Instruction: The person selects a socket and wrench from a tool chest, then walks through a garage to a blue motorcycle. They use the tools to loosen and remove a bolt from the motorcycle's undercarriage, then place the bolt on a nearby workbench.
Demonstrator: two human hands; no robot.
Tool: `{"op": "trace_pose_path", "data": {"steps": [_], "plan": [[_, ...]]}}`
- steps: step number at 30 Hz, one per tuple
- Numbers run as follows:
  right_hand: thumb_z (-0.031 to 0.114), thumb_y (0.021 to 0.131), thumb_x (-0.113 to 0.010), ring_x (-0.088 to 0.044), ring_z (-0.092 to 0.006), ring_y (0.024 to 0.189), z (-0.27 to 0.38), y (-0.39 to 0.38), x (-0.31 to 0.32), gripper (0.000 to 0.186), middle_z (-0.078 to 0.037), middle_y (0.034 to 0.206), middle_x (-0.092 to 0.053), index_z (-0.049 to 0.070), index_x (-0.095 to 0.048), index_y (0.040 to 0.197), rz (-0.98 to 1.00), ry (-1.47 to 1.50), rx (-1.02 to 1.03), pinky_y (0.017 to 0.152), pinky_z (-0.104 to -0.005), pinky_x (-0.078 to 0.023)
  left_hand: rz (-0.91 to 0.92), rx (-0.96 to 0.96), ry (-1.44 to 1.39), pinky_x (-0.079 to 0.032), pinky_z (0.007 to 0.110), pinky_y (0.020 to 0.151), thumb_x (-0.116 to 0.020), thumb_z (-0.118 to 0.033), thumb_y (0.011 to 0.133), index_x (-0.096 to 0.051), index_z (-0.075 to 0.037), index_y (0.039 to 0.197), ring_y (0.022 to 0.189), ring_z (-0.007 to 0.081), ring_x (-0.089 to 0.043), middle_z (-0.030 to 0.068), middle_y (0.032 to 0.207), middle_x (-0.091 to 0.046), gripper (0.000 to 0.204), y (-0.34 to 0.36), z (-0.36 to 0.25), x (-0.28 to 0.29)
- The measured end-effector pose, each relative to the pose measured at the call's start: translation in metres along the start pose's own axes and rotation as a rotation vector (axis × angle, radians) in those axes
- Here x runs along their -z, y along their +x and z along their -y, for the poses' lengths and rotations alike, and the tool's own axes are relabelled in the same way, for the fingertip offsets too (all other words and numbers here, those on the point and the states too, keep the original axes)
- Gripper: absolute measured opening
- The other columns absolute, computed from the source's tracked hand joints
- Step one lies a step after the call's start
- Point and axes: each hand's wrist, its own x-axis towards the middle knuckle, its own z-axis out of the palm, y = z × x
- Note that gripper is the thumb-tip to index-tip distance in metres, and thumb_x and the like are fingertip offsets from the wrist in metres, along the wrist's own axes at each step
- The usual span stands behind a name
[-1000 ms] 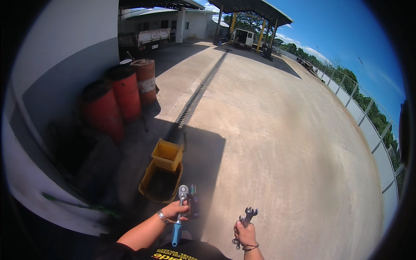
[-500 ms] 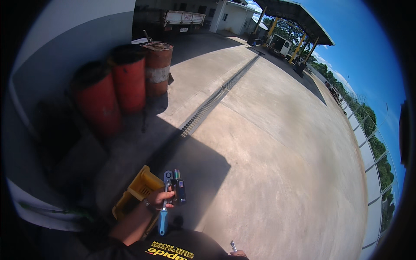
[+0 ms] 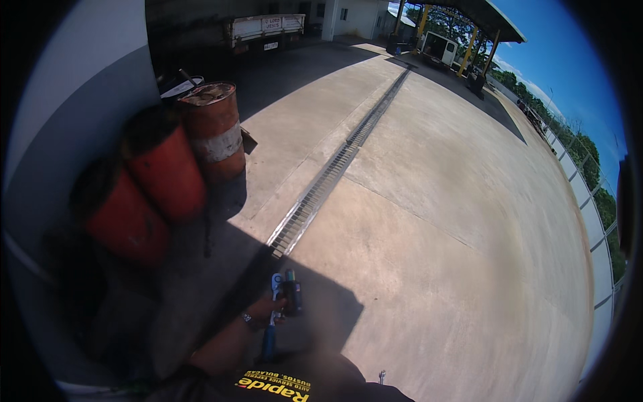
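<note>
My left hand [image 3: 264,307] is closed around a ratchet wrench [image 3: 269,342], its round chrome head up and its blue handle hanging below the fist. In the same grip is a dark, boxy tool [image 3: 293,299] with a shiny cylindrical end; its exact kind is hard to make out in the shade. At the lower edge, the metal end of a slim tool [image 3: 382,376] pokes out beside my dark shirt. My right hand itself is hidden there.
Two red drums [image 3: 167,174] and a rusty drum with a white band [image 3: 218,144] stand along the wall at left. A drain grate [image 3: 321,187] runs away across sunlit concrete. Far off are a parked truck [image 3: 268,27], a white van [image 3: 440,48] under a roof, and a fence at right.
The view has moved forward and turned: the drums and grate sit lower and nearer. The yellow crate by my left hand has dropped out of sight, and my right fingers no longer show.
</note>
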Motion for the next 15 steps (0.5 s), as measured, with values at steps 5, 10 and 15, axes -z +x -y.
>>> {"op": "trace_pose_path", "data": {"steps": [5,10,15], "plan": [[0.049,0.080,-0.067,-0.067,-0.0324,0.085,0.341,0.066,0.153,0.050,-0.020,0.086,-0.068,0.001,-0.069,0.092,-0.082,-0.300,0.659,0.077,-0.0408,-0.050,0.129,-0.221,-0.116,-0.048,0.021,0.051,-0.068,-0.033,0.087,-0.047,-0.007,0.129,0.094,0.0175,-0.065,0.0108,0.109,-0.064,0.054,0.063,-0.081,0.028],[0.040,0.081,-0.071,-0.067,-0.0274,0.070,0.617,0.145,0.254,0.044,-0.021,0.077,-0.068,-0.003,-0.069,0.092,-0.214,-0.350,0.842,0.067,-0.0387,-0.049,-0.063,-0.341,-0.227,-0.054,0.028,0.060,-0.074,-0.026,0.082,-0.050,-0.009,0.128,0.085,0.0172,-0.066,0.0072,0.102,-0.065,0.055,0.141,-0.166,0.069],[0.025,0.083,-0.072,-0.043,-0.0132,0.036,0.688,0.260,0.306,0.030,0.000,0.050,-0.046,0.014,-0.050,0.065,0.022,0.456,0.417,0.033,-0.0320,-0.034,-0.068,-0.389,-0.179,-0.055,0.030,0.066,-0.076,-0.024,0.081,-0.052,-0.005,0.125,0.086,0.0183,-0.065,0.0090,0.103,-0.065,0.055,0.259,-0.309,0.084]]}}
